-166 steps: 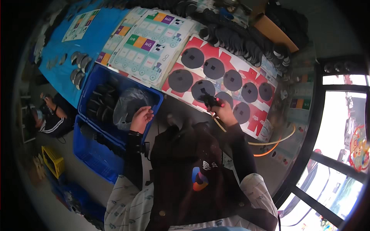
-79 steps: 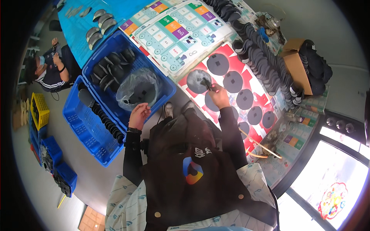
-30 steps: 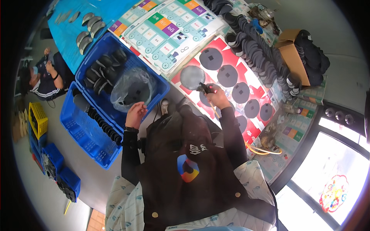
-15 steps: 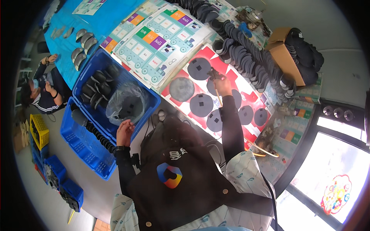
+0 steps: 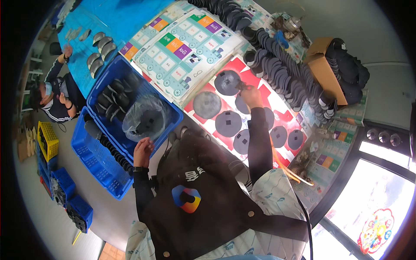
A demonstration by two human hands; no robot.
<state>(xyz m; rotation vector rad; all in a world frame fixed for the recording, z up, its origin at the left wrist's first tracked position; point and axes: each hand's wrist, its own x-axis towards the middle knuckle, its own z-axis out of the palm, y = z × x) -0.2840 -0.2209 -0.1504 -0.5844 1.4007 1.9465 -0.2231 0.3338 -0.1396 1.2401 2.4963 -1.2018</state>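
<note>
My right hand (image 5: pixel 251 97) is closed around a dark spray gun (image 5: pixel 242 86), held over a red and white work board (image 5: pixel 207 126). Several round dark fabric pieces lie flat on that board, each with a small square patch in it. The spray gun points at a disc (image 5: pixel 227 82) with a greyish, misted surface. Left of it lies a paler grey disc (image 5: pixel 207 105), while the disc below it (image 5: pixel 228 124) is still dark. Beside the front edge of a blue crate (image 5: pixel 175 119), my left hand (image 5: pixel 143 151) is raised with its fingers curled together, holding nothing visible.
Stacked printed sheets (image 5: pixel 177 56) lie left of the board. Rows of dark curved pieces (image 5: pixel 281 67) line its far side, near a full cardboard box (image 5: pixel 318 69). An orange hose (image 5: pixel 286 167) trails by my right arm. Another person (image 5: pixel 60 93) sits at a blue-covered table (image 5: pixel 93 21).
The upper disc has turned from dark to misty grey under the spray gun. My right hand has shifted slightly, and the hose has swung. My left hand's fingers have drawn closer together.
</note>
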